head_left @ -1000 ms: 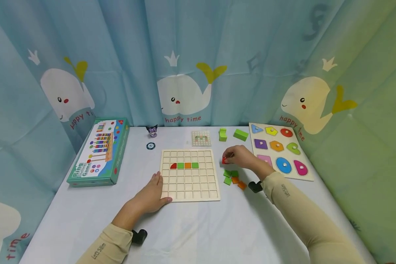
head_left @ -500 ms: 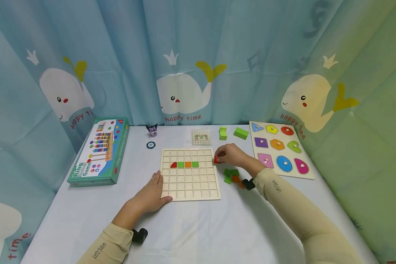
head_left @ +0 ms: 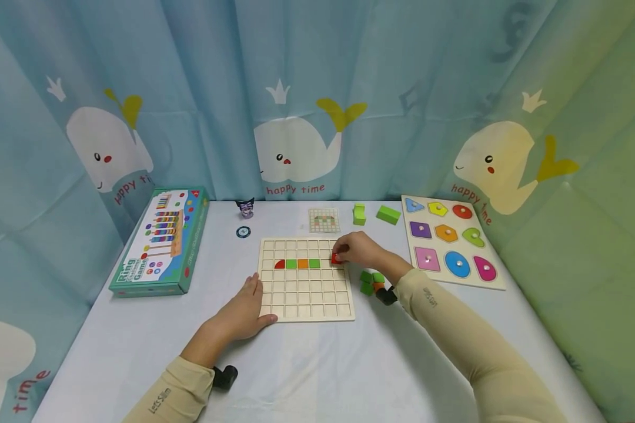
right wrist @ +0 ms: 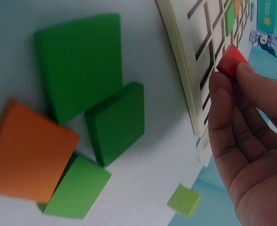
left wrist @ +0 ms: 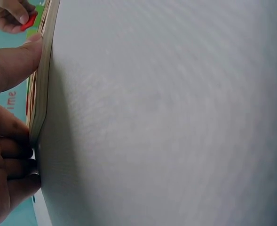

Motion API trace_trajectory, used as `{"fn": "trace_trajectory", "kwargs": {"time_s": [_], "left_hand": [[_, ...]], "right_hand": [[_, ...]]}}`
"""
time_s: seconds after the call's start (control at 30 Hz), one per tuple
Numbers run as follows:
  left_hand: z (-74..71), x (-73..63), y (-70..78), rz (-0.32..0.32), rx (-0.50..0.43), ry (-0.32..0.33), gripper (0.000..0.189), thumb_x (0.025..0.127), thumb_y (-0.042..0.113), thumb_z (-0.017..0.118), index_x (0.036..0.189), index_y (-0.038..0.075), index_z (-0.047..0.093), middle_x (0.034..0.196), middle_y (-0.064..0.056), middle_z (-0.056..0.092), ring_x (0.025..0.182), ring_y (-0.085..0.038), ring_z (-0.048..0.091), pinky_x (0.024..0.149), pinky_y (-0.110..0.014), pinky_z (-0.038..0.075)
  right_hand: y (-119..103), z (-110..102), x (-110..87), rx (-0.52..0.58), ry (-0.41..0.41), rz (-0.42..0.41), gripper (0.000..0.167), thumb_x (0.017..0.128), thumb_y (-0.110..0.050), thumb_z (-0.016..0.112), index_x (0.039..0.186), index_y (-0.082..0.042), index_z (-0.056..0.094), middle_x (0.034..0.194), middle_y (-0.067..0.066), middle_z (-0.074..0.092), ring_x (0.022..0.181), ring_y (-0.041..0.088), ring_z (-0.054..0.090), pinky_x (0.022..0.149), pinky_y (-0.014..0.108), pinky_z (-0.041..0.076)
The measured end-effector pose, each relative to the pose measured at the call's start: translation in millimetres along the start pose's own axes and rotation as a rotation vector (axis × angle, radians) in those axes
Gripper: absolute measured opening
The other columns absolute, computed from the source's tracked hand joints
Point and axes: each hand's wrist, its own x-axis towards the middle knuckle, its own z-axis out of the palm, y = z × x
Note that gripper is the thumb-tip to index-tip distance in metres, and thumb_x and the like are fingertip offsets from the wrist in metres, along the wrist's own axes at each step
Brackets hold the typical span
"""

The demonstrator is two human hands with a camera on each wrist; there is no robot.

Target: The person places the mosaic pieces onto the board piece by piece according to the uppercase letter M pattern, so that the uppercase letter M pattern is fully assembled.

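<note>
My right hand (head_left: 361,249) pinches a small red tile (right wrist: 231,61) between thumb and fingers, over the upper right cells of a wooden grid board (head_left: 307,305). One row of the board carries a red rounded tile (head_left: 280,265), a green tile (head_left: 291,264), an orange tile (head_left: 303,264) and another green tile (head_left: 314,264). At the board's lower left corner lies my left hand (head_left: 241,314), its fingers extended along the left edge and the thumb against the front edge. In the left wrist view the thumb (left wrist: 20,63) touches the board's rim.
Several loose green tiles (right wrist: 82,66) and orange tiles (right wrist: 30,153) lie right of the board. Behind it are a pattern card (head_left: 324,221) and green blocks (head_left: 388,214). A shape puzzle (head_left: 439,274) lies right; a game box (head_left: 153,282), figurine (head_left: 246,209) and round chip (head_left: 243,232) stand left.
My right hand has carried the red tile leftward, from the table beside the board to above its right-hand cells. The left hand has stayed at the board's corner.
</note>
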Motion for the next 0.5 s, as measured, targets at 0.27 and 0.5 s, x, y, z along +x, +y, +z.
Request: {"fn": "trace_trajectory", "kwargs": {"time_s": [0.27,0.5], "left_hand": [[2.2,1.4,-1.7,-0.002,0.001,-0.001,0.093,0.096,0.041,0.068,0.149,-0.02,0.022,0.16,-0.035,0.016,0.149,-0.045,0.016,0.119,-0.049,0.023],[2.7,1.2,-2.8,0.002,-0.002,0.007,0.093,0.096,0.041,0.069,0.149,-0.02,0.024,0.159,-0.035,0.016,0.149,-0.045,0.017,0.119,-0.049,0.024]], "right_hand": [[-5.2,7.3,8.1,0.002,-0.02,-0.002,0.004,0.093,-0.011,0.074,0.096,-0.01,0.076,0.089,-0.004,0.071,0.08,0.014,0.058,0.073,0.03,0.05],[-10.9,14.7,14.2,-0.03,-0.02,-0.029,0.004,0.093,-0.011,0.073,0.095,-0.009,0.076,0.089,-0.004,0.071,0.086,0.016,0.061,0.079,0.033,0.051]]}}
